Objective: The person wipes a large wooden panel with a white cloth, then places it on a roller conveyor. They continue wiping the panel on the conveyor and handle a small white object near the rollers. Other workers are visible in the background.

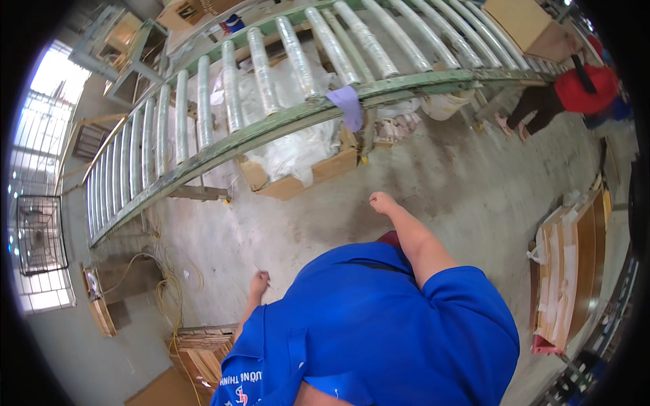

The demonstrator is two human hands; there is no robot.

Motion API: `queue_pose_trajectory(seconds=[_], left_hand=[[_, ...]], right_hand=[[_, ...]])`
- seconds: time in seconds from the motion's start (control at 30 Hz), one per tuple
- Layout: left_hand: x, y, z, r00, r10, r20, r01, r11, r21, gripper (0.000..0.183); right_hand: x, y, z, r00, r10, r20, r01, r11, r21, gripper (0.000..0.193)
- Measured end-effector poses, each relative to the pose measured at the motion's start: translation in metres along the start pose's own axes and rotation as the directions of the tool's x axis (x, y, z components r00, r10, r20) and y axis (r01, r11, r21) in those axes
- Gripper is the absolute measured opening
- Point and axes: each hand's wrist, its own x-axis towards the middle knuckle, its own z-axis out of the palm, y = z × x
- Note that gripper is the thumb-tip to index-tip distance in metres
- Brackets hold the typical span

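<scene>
My right hand (382,202) hangs in front of me over the grey concrete floor (318,216), its fingers curled into a loose fist with nothing visible in it. My left hand (260,280) is lower and to the left, beside my body, also curled, with no object showing. Neither hand touches anything. Ahead of both runs a green-framed roller conveyor (244,139) with plastic-wrapped rollers. A purple cloth (348,107) is draped over its near rail. Under it sits an open cardboard box (318,181) full of white plastic sheeting (298,154).
A person in a red top (588,89) stands at the far right near a large cardboard box (528,30) on the conveyor. Stacked wooden panels (572,264) stand at right. Yellow hose (162,291) and more stacked boards (206,348) lie at left. A whitish bucket (447,105) is under the conveyor.
</scene>
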Motion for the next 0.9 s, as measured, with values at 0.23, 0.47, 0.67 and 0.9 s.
queue_pose_trajectory(seconds=[0.23,0.47,0.67,0.9], left_hand=[[0.061,0.136,0.052,0.976,0.206,0.068,-0.212,0.973,0.089,0.027],[0.041,0.249,0.208,0.795,0.350,0.495,-0.533,0.792,0.296,0.029],[0.028,0.324,0.288,0.663,0.320,0.677,-0.652,0.692,0.311,0.030],[0.052,0.379,0.310,0.605,0.372,0.704,-0.733,0.605,0.311,0.028]], right_hand=[[-0.068,0.107,-0.050,0.990,0.104,-0.095,-0.085,0.979,0.184,0.026],[-0.143,0.256,-0.120,0.907,0.404,-0.119,-0.327,0.854,0.405,0.026],[-0.208,0.336,-0.192,0.741,0.626,-0.241,-0.343,0.662,0.666,0.026],[-0.229,0.362,-0.169,0.648,0.758,-0.068,-0.487,0.482,0.728,0.021]])
